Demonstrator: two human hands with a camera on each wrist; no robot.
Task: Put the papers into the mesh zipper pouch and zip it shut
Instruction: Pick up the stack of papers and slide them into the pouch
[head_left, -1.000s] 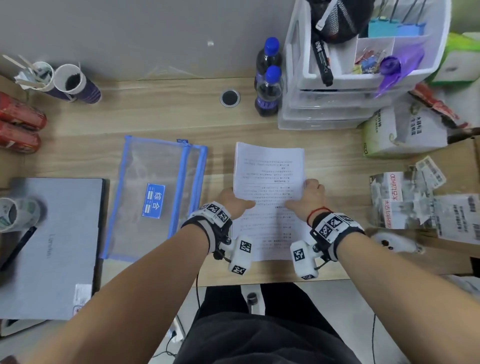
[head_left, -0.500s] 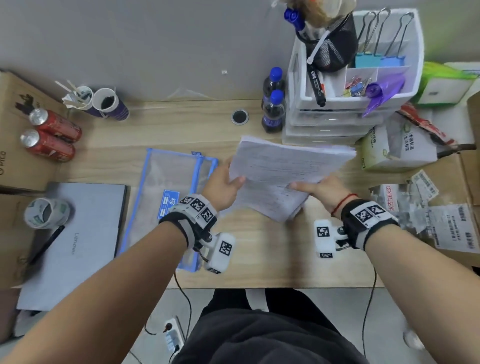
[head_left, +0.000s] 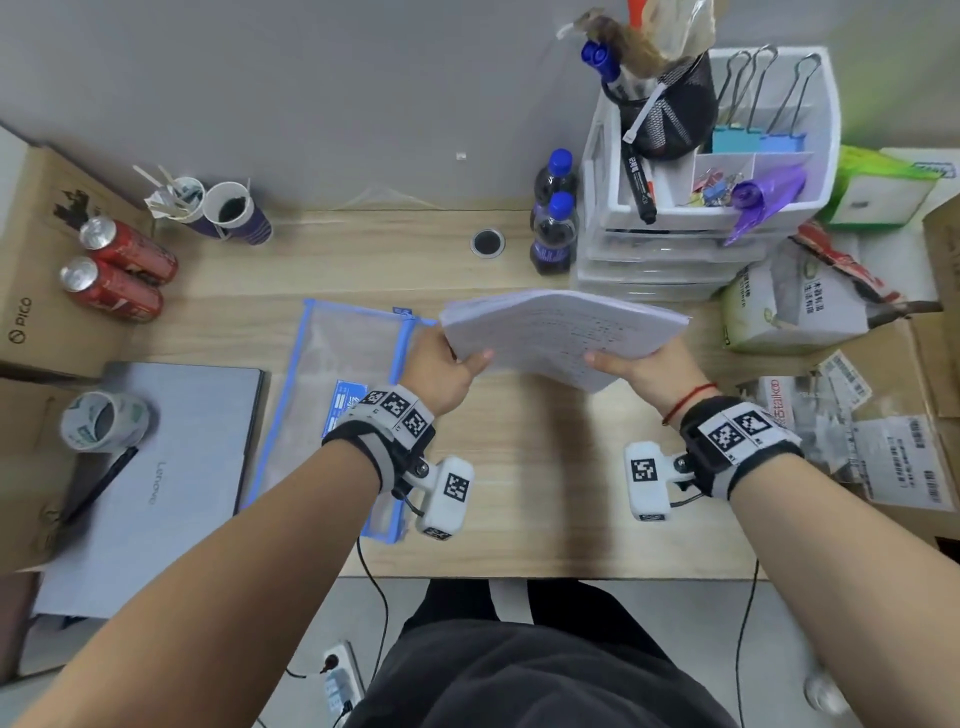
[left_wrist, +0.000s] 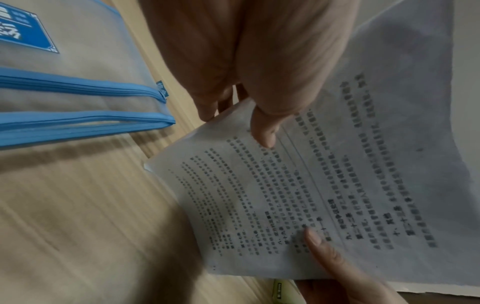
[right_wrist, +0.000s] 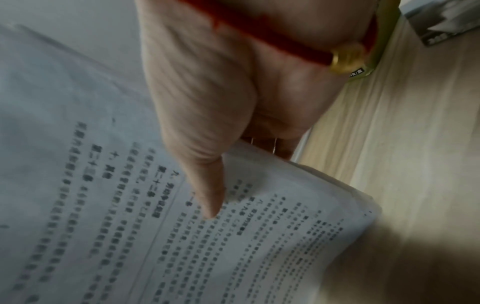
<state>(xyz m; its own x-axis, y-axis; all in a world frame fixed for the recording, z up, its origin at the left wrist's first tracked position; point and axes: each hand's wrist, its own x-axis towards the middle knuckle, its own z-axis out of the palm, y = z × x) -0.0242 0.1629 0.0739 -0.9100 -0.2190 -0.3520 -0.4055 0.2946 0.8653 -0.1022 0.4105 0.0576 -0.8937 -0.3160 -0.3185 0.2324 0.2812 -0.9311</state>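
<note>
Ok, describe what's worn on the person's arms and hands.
Both forearms are bare, with no sleeves. Each wrist carries a black-and-grey strap topped with square black-and-white marker tags, and a white camera block, also tagged, with a thin black cable. The right hand also has a red string bracelet with a gold bead.

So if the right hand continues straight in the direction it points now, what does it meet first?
Probably the white drawer unit: the right hand, holding the papers, points away from the person toward it. Depth is unclear, and the raised papers would arrive first.

The pale wood-grain worktop (head_left: 519, 493) carries a clear blue-edged mesh zipper pouch (head_left: 343, 395) at nine o'clock, a grey closed laptop (head_left: 156, 467) beyond it, and two blue-capped dark bottles (head_left: 553, 234) at twelve.
</note>
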